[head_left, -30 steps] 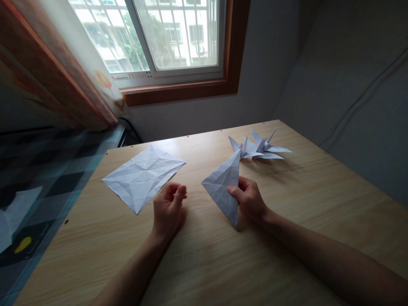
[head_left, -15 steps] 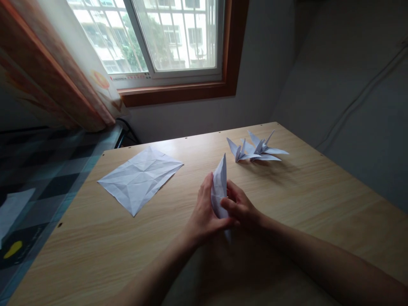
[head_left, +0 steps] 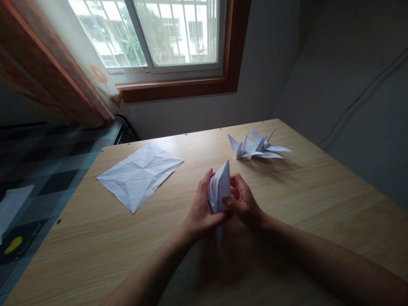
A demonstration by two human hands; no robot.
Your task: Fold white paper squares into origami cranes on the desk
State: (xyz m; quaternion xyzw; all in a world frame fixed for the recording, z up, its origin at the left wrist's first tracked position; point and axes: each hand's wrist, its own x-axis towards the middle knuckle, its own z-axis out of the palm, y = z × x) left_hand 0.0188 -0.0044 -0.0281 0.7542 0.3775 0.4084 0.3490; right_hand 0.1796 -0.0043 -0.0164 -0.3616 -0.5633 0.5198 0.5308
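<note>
Between my hands, above the near middle of the table, is a folded sheet of white paper [head_left: 222, 185], its pointed tip up and a narrow end hanging below. My left hand [head_left: 204, 208] grips its left side, the fingers behind and the thumb across the lower front. On the right edge, my right hand [head_left: 244, 199] pinches the paper with thumb and fingers. Part of the paper is hidden by my thumbs and palms. Beyond my right hand stand several folded white paper cranes [head_left: 258, 146], grouped close together.
A creased, opened-out white paper sheet [head_left: 140, 176] lies on the wooden table [head_left: 79, 250] at the left. A checked cloth surface [head_left: 60, 182] with a paper on it adjoins the table's left side. The window [head_left: 178, 38] and curtain [head_left: 60, 68] are behind.
The folded paper has turned and now shows a broader face, its lower end swinging left. Both hands have shifted slightly while keeping hold. The view has tilted a little.
</note>
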